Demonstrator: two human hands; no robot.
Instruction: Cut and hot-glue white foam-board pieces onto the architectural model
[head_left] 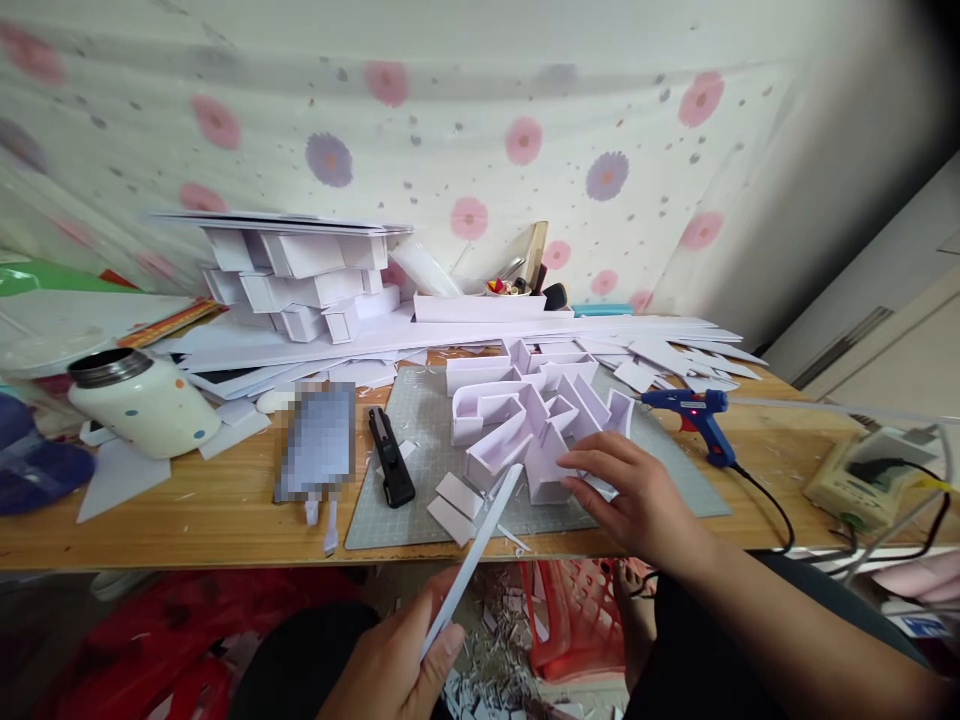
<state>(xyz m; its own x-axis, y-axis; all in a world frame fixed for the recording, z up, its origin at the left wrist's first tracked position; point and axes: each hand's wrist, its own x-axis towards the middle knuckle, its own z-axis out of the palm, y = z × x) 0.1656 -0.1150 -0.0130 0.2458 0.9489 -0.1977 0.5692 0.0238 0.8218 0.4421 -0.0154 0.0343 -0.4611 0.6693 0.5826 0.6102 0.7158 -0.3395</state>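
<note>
I am wearing black cloth [307,655] over my legs [697,650], and my left hand [405,648], right hand [637,495] and right forearm [757,595] are all showing bare.

bare cutting mat [431,412] leaves a passage between the black cutter [391,460] and the white partitioned model [535,415]; a blue glue gun [694,408] obstructs the right
</note>
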